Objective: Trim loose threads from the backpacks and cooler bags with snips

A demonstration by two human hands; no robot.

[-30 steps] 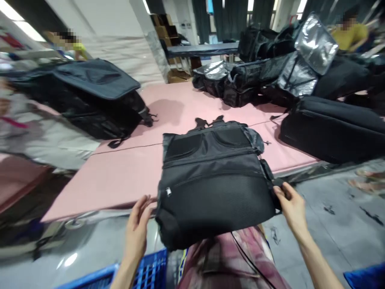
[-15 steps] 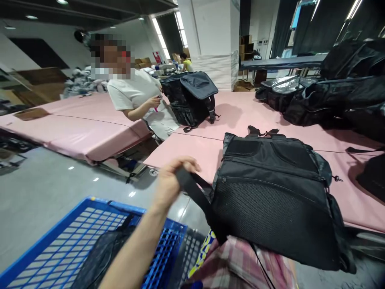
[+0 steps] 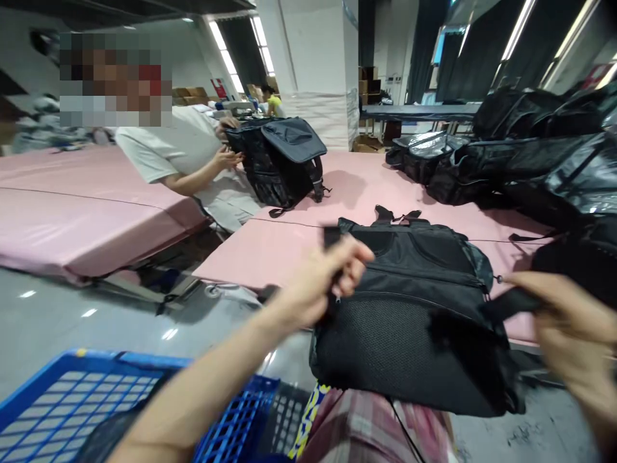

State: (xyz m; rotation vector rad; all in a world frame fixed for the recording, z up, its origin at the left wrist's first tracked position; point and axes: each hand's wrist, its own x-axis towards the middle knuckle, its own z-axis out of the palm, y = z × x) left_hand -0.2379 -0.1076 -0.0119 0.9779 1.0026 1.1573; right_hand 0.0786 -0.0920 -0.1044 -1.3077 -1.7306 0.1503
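Holding position, centre of frame: black backpack [image 3: 409, 321], mesh panel up, lower end hanging over the person's lap, upper end resting on the pink table [image 3: 270, 247].

Left hand [image 3: 322, 280], centre: fingers pinched shut on a black strap [image 3: 332, 239] at the bag's left side. Half a second ago this hand held the strap stretched out and away to the left; now it sits close against the bag's top edge.

Right hand [image 3: 569, 321], right edge: blurred, curled around a second black strap [image 3: 511, 302] drawn out from the bag's right side. It was out of view half a second ago. Judged: both sides are now in hand at once.

Blue crate [image 3: 72, 399], lower left.

Co-worker in a white shirt [image 3: 183, 151], upper left, hands at another black bag [image 3: 279, 161] standing on the table.

More black bags [image 3: 506, 161], upper right, heaped, some showing silver lining.
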